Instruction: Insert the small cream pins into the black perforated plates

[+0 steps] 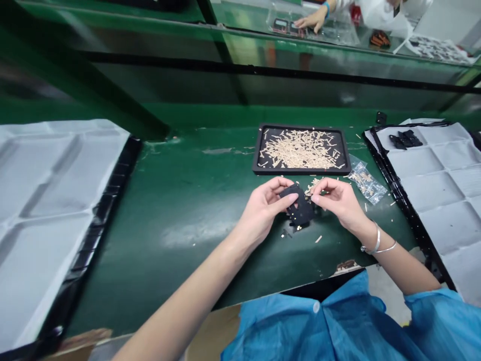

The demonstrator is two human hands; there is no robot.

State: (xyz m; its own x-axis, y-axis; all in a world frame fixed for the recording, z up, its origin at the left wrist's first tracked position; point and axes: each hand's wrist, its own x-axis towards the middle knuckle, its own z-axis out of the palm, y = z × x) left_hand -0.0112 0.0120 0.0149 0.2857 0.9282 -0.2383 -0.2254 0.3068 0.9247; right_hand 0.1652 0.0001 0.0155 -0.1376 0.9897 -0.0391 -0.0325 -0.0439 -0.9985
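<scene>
A flat black plastic part (300, 209) is held by my left hand (266, 203), thumb on its face and fingers behind. My right hand (337, 201) pinches at the part's right edge; whatever lies between its fingertips is too small to make out. Small gold-coloured spots show along the part's lower edge. Just behind the hands stands a black tray (259, 150) holding a heap of small pale strips (300, 149). More strips (312, 184) lie on the green table (180, 200) between tray and hands. Tiny dark bits (286, 233) are below the part.
A clear bag of small pieces (368, 184) lies right of the tray. White-lined, black-edged trays stand at the left (48, 175) and right (424, 175), the right one holding black parts (406, 139). Across a green shelf, another person's hand (313, 20) touches some items.
</scene>
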